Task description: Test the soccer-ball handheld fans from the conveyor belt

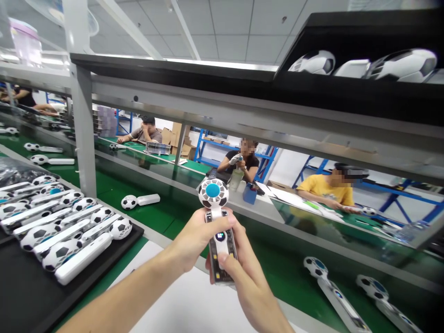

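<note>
Near the middle of the view, both hands hold a football-patterned device point(213, 193) upright. Its round head is black and white with a blue centre, and its body has a small lit display and a dark, see-through section. My left hand point(197, 233) grips the upper body, its thumb lying across the front above the display. Around the right and lower side is my right hand point(244, 263), with its thumb on the front below the display. The fingers behind the device are mostly hidden. White sheets point(183, 300) lie on the surface below.
A black tray point(24, 291) at left holds several similar devices. Others lie on the green belt point(173, 217), including one point(338, 293) at lower right. A grey post point(85, 138) and a shelf point(194, 108) stand ahead. Several people sit beyond.
</note>
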`<control>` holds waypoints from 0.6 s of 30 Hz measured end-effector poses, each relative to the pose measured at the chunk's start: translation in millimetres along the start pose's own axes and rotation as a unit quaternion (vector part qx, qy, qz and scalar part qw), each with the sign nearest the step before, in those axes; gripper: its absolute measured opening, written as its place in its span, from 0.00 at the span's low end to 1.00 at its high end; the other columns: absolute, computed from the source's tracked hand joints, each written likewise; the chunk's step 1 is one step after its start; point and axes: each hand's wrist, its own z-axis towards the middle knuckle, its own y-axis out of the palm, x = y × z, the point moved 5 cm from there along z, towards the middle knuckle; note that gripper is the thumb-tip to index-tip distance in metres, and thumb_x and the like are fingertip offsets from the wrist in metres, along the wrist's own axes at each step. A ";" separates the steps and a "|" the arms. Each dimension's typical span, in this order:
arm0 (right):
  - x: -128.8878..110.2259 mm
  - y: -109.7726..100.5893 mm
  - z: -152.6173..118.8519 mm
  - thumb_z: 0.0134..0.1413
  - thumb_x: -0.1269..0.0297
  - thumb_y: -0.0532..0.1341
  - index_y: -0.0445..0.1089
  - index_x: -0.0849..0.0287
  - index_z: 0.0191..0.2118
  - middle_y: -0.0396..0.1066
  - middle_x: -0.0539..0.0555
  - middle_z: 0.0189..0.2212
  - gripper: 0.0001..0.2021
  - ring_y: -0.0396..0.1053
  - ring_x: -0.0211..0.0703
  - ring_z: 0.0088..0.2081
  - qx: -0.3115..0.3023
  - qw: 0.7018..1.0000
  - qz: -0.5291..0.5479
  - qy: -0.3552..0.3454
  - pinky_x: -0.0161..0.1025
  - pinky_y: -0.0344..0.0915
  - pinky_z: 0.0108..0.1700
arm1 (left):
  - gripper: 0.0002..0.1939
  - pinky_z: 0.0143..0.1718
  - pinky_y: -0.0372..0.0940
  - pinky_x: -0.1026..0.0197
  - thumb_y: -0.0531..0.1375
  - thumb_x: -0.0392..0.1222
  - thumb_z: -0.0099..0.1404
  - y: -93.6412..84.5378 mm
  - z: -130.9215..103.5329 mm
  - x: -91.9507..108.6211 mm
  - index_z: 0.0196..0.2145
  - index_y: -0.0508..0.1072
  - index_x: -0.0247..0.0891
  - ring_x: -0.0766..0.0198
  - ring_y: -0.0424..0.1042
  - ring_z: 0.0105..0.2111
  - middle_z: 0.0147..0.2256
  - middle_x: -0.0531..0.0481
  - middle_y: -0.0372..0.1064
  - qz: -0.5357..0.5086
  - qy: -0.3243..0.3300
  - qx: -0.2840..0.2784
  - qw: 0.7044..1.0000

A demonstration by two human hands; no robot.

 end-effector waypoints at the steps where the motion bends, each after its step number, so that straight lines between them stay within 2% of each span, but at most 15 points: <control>1: 0.0 0.0 0.0 0.63 0.57 0.57 0.44 0.44 0.70 0.46 0.51 0.69 0.34 0.68 0.49 0.49 0.000 1.000 0.004 -0.002 0.44 0.71 0.47 | 0.21 0.11 0.56 0.69 0.64 0.54 0.61 -0.4 -0.1 0.0 0.46 0.69 0.38 0.66 0.69 0.22 0.39 0.42 0.74 0.001 -0.001 0.002 1.000; 3: 0.5 -0.8 0.1 0.62 0.57 0.58 0.47 0.42 0.69 0.45 0.48 0.69 0.32 0.65 0.50 0.54 0.004 1.000 0.006 -0.007 0.44 0.67 0.54 | 0.22 0.11 0.57 0.69 0.64 0.54 0.60 -1.7 -0.3 -0.9 0.47 0.69 0.39 0.65 0.70 0.22 0.40 0.42 0.74 0.003 -0.005 0.018 1.000; 4: 0.7 -0.9 0.1 0.62 0.57 0.58 0.47 0.42 0.69 0.45 0.48 0.69 0.32 0.65 0.50 0.54 0.002 1.000 0.006 -0.008 0.45 0.67 0.54 | 0.23 0.11 0.56 0.69 0.65 0.54 0.60 -2.5 -0.5 -1.6 0.47 0.69 0.39 0.65 0.70 0.22 0.39 0.42 0.75 0.004 -0.008 0.029 1.000; 7: 1.6 -0.5 -1.0 0.61 0.56 0.59 0.43 0.43 0.70 0.51 0.54 0.67 0.36 0.71 0.48 0.44 -0.015 1.000 0.005 0.005 0.47 0.70 0.48 | 0.25 0.10 0.54 0.68 0.65 0.56 0.58 -4.3 -1.4 -3.7 0.48 0.70 0.40 0.62 0.70 0.22 0.39 0.42 0.75 -0.002 -0.022 0.054 0.998; 9: 2.0 -1.1 -2.2 0.60 0.58 0.59 0.41 0.44 0.71 0.55 0.57 0.65 0.38 0.72 0.49 0.42 -0.016 1.000 0.005 0.019 0.48 0.70 0.46 | 0.27 0.10 0.53 0.67 0.65 0.58 0.57 -5.6 -2.1 -4.8 0.49 0.70 0.40 0.60 0.71 0.23 0.39 0.42 0.76 -0.011 -0.037 0.070 0.997; 13: 4.4 -0.4 -2.7 0.61 0.61 0.56 0.41 0.39 0.70 0.50 0.53 0.68 0.36 0.72 0.50 0.45 -0.025 0.999 0.009 0.041 0.48 0.71 0.44 | 0.29 0.10 0.53 0.66 0.63 0.64 0.56 -4.7 -3.1 -7.9 0.47 0.71 0.40 0.58 0.73 0.25 0.39 0.42 0.76 -0.021 -0.071 0.086 0.994; 14: 3.6 -0.6 -1.8 0.62 0.61 0.56 0.43 0.39 0.70 0.48 0.52 0.69 0.35 0.71 0.51 0.48 -0.030 0.999 -0.012 0.026 0.49 0.71 0.46 | 0.27 0.12 0.54 0.65 0.62 0.63 0.57 -4.3 -3.7 -6.4 0.44 0.72 0.39 0.58 0.73 0.24 0.37 0.43 0.76 -0.014 -0.054 0.095 0.994; 16: -4.8 -4.9 0.4 0.63 0.61 0.57 0.50 0.42 0.69 0.53 0.52 0.67 0.31 0.67 0.53 0.54 -0.018 0.992 -0.103 -0.072 0.49 0.67 0.52 | 0.19 0.19 0.62 0.64 0.66 0.56 0.56 -6.2 -8.4 4.3 0.37 0.74 0.38 0.60 0.73 0.26 0.33 0.46 0.76 0.010 0.049 0.147 0.988; 18: -21.3 -16.5 -1.7 0.62 0.64 0.59 0.62 0.47 0.63 0.65 0.55 0.58 0.24 0.66 0.52 0.54 0.061 0.950 -0.211 -0.224 0.48 0.64 0.55 | 0.14 0.33 0.68 0.62 0.71 0.45 0.50 -9.1 -21.2 20.0 0.31 0.72 0.40 0.61 0.73 0.30 0.30 0.52 0.74 0.020 0.172 0.199 0.965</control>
